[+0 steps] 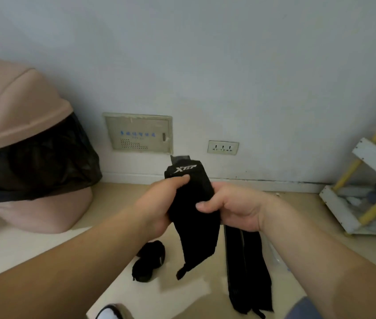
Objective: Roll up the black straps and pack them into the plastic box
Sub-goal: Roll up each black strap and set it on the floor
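Observation:
I hold a black strap with a white logo near its top end, up in front of me above the floor. My left hand grips its left side with the thumb pressed across the front. My right hand grips its right side, thumb on the fabric. The strap's loose tail hangs down below both hands. Two rolled-up black straps lie on the floor below my left hand. Unrolled black straps lie flat on the floor under my right forearm. The plastic box is not clearly visible.
A pink lidded bin with a black bag stands at the left against the wall. A white and yellow rack stands at the right. A wall panel and a socket are behind. A shoe tip shows at the bottom.

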`<state>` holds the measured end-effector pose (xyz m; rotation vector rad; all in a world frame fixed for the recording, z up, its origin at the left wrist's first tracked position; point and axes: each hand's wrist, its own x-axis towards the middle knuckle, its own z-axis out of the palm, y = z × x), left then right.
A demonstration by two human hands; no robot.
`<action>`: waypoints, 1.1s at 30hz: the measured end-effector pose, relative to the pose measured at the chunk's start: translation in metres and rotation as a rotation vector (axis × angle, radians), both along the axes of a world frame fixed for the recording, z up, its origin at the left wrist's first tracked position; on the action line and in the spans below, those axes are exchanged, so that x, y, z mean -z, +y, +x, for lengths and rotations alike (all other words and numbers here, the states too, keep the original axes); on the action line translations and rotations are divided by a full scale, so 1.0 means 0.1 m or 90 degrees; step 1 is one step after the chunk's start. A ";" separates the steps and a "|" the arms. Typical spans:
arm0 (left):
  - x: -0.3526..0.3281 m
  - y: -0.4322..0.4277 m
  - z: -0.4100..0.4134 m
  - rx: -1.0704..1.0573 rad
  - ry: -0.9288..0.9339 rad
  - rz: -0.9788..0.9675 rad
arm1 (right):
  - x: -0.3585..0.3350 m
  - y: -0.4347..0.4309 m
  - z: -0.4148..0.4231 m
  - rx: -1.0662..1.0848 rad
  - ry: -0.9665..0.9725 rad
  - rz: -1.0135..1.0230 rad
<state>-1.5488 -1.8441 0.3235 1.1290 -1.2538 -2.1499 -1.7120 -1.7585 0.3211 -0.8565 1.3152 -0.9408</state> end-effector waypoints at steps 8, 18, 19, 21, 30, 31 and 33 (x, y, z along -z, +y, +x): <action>0.00 0.01 -0.07 0.063 -0.019 -0.188 | -0.01 -0.18 -0.15 0.223 -0.039 -0.087; -0.02 -0.04 -0.36 0.127 0.010 -0.259 | 0.02 -0.46 -0.01 0.394 0.021 -0.119; -0.01 -0.05 -0.38 0.134 0.008 -0.261 | 0.03 -0.48 -0.03 0.403 0.023 -0.121; 0.02 -0.09 -0.40 0.153 0.001 -0.261 | 0.03 -0.53 -0.06 0.425 0.020 -0.115; 0.24 -0.03 -0.48 0.242 -0.083 -0.203 | 0.04 -0.60 -0.31 0.558 -0.001 -0.069; 0.25 -0.02 -0.48 0.231 -0.089 -0.211 | 0.04 -0.60 -0.32 0.562 -0.002 -0.066; 0.24 0.01 -0.49 0.196 -0.098 -0.248 | 0.04 -0.59 -0.34 0.538 -0.015 -0.056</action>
